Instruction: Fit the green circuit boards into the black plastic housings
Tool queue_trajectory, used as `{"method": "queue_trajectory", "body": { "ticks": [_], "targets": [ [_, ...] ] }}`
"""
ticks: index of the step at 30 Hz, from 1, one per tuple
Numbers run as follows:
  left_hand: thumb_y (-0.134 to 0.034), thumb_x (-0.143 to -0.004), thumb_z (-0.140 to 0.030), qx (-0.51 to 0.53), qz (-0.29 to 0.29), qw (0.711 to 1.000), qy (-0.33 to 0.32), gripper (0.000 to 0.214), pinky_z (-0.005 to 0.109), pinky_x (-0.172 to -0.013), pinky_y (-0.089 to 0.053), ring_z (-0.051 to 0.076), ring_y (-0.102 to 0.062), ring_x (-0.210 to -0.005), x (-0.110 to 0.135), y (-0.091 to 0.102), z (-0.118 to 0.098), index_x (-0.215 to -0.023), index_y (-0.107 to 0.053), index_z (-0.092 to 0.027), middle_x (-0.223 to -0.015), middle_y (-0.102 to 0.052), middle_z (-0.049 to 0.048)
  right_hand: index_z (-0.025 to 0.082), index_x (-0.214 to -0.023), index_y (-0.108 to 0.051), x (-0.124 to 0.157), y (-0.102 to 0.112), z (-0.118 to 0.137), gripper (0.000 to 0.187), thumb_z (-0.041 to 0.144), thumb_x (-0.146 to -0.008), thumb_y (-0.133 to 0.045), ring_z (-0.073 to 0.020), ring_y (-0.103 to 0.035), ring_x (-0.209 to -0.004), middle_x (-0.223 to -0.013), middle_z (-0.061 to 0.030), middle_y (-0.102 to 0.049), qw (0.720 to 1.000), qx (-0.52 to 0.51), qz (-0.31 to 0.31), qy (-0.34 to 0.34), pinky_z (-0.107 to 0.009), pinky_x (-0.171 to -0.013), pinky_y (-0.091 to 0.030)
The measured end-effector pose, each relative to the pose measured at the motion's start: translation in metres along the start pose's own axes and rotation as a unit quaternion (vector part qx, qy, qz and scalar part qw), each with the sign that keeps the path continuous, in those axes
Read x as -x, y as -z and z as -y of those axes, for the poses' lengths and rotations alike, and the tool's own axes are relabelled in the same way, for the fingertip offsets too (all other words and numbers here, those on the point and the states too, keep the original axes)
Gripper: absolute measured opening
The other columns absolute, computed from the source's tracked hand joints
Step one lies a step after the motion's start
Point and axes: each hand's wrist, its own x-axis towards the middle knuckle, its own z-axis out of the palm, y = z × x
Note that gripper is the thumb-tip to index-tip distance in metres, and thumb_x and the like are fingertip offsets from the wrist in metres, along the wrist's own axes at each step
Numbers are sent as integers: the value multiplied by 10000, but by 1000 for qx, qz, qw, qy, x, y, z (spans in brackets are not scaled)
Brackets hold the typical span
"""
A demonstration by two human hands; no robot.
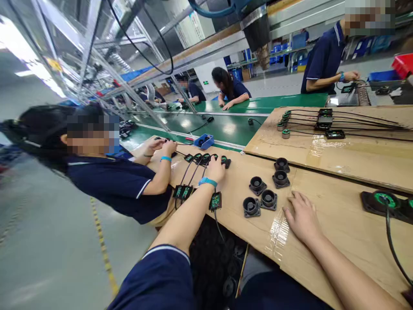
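Stretches from a navy sleeve [164, 275] at 7 o'clock, with the left hand [216, 170] curved down over a row of wired housings [225, 161] near mid-view; cannot tell whether pinching one or merely touching. Looks partly done: holds green boards and black cables in several, with flat cases [215, 201] joined on towards 6 and 8 o'clock. Apparently leaves undone five bare housings [268, 199] at 4 o'clock, with no board or cable showing. Just past those, rests the right hand [301, 215] palm down on cardboard [342, 206], fingers loosely spread, gripping nothing visible. Shows another wired housing [382, 199] at 3 o'clock, more cabled cases [325, 122] at 2, a blue tray [206, 144] at 12, a co-worker [119, 185] at 9.
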Motion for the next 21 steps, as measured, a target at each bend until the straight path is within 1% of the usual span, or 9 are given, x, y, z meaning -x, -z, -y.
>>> {"method": "queue_trajectory", "body": {
  "ticks": [3,5,7,9,10,12,14,18,21],
  "targets": [
    [-526,-971,-487,-21,-28,998,-45,701,556,-1138,-391,432,-439,-1409,64,-10,9,-1533,-395,-91,-1539,-402,293,136,-1249,-661,1,-2,-1,382,368,-990,-502,-368,-448,-1389,-1510,-154,-525,1000,-6,-2,1,-583,-1103,-391],
    [-521,-957,-568,-48,-32,996,-63,787,622,-1166,-328,458,-329,-1478,105,-15,21,-1563,-348,-95,-1590,-328,304,138,-1253,-658,1,-3,-2,389,377,-991,-498,-366,-448,-1391,-1511,-156,-524,1000,-8,-1,2,-580,-1101,-394],
    [-521,-948,-593,-73,-16,996,-47,801,703,-1155,-282,488,-243,-1512,139,-19,38,-1571,-349,-119,-1627,-266,302,141,-1256,-656,1,-3,-3,397,390,-992,-494,-366,-447,-1393,-1513,-156,-522,1000,-7,0,4,-579,-1094,-399],
    [-497,-968,-554,-80,12,997,-4,726,755,-1121,-281,512,-219,-1514,159,-23,59,-1559,-387,-147,-1634,-253,298,145,-1255,-655,0,-3,-3,408,412,-995,-487,-372,-444,-1396,-1515,-154,-522,1000,-2,1,3,-585,-1085,-403],
    [-473,-985,-516,-79,22,997,17,680,762,-1106,-296,519,-225,-1511,163,-25,69,-1556,-398,-156,-1631,-256,298,147,-1254,-656,0,-2,-3,414,421,-995,-484,-375,-443,-1397,-1513,-153,-524,1000,0,1,2,-587,-1081,-404],
    [-432,-1008,-436,-69,31,996,46,618,743,-1092,-337,519,-244,-1505,163,-28,86,-1563,-391,-167,-1624,-263,300,150,-1251,-656,0,-2,-3,418,432,-995,-481,-377,-441,-1399,-1509,-154,-529,1000,2,0,1,-588,-1079,-404],
    [-406,-1018,-397,-55,31,997,50,602,707,-1094,-369,511,-252,-1506,156,-31,98,-1577,-366,-177,-1621,-263,297,154,-1248,-656,0,-2,-4,414,432,-993,-486,-372,-439,-1404,-1513,-152,-525,1000,0,1,3,-584,-1083,-402],
    [-386,-1020,-380,-43,33,998,27,602,655,-1101,-401,513,-264,-1498,143,-36,106,-1573,-368,-141,-1604,-287,298,154,-1251,-655,1,-3,-5,400,416,-992,-499,-364,-434,-1412,-1528,-150,-511,1000,-5,4,6,-579,-1099,-393],
    [-365,-1012,-337,-52,23,998,18,589,661,-1089,-413,504,-302,-1478,137,-40,115,-1549,-392,-95,-1578,-334,298,141,-1249,-659,1,-3,-5,393,397,-986,-519,-367,-431,-1410,-1521,-163,-515,1000,-9,2,3,-579,-1109,-383]
  ]
}}
